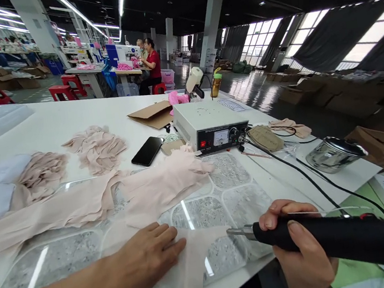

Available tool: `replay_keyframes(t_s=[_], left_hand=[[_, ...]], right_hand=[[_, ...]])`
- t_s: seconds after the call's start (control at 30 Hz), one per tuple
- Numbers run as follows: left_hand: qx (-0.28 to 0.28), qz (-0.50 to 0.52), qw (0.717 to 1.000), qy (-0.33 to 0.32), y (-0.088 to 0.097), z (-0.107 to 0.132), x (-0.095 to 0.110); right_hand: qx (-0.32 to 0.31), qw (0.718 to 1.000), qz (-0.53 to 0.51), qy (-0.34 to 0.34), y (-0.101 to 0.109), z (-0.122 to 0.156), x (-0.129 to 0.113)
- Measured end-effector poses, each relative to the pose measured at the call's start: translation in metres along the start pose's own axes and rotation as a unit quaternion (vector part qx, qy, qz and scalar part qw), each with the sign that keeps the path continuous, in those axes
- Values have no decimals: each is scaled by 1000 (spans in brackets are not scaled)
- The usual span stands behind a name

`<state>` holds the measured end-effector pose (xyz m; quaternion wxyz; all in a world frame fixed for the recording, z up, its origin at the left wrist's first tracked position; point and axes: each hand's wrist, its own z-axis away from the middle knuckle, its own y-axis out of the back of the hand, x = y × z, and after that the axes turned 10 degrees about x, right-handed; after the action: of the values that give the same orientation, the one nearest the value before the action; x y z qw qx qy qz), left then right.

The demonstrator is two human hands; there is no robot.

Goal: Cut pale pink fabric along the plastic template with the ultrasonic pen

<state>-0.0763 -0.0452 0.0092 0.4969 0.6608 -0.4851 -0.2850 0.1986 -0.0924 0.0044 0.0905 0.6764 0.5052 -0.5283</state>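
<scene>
My left hand [141, 259] lies palm down, fingers extended, on a sheer beige fabric piece [191, 276]. That piece is spread over a clear mat with a grey marbled pattern [68, 252]. My right hand [303, 247] is wrapped round a black ultrasonic handpiece [334, 234], its thumb along the near side. The handpiece's metal tip points left and is at the fabric's narrow right end; whether it touches cannot be told. Just beyond my left hand are a layered beige fabric stack [168, 180] and another flat stack [52, 212].
A control box with a meter [211, 127] stands behind the mat, with black cables running right. Nearby are a phone [147, 151], a metal canister [335, 153], cardboard [153, 115] and a bottle [216, 84]. A fabric heap [97, 149] lies left. People sit at sewing machines beyond.
</scene>
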Motion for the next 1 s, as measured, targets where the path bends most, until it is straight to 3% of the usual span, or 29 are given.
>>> replay_keyframes(t_s=[0.17, 0.3, 0.43, 0.57, 0.73, 0.93, 1.0], left_hand=[[34, 19, 999, -27, -5, -11, 8], [12, 49, 998, -45, -3, -17, 2], [-22, 57, 995, -78, 11, -18, -13], [-13, 61, 997, -46, 15, -14, -2], [8, 34, 999, 3, -3, 1, 19], [-63, 41, 997, -11, 8, 15, -2], [-58, 54, 997, -15, 13, 14, -4]], right_hand=[[3, 1000, -30, 4, -1, -2, 0], [-12, 999, -37, -1, 4, -4, 3], [-52, 998, -38, -26, 14, -2, 0], [-47, 996, -52, -49, 16, 4, -7], [-51, 994, -84, -47, 10, 3, -11], [-105, 990, -67, -72, 12, 11, -17], [-126, 987, -57, -79, 13, 15, -19]])
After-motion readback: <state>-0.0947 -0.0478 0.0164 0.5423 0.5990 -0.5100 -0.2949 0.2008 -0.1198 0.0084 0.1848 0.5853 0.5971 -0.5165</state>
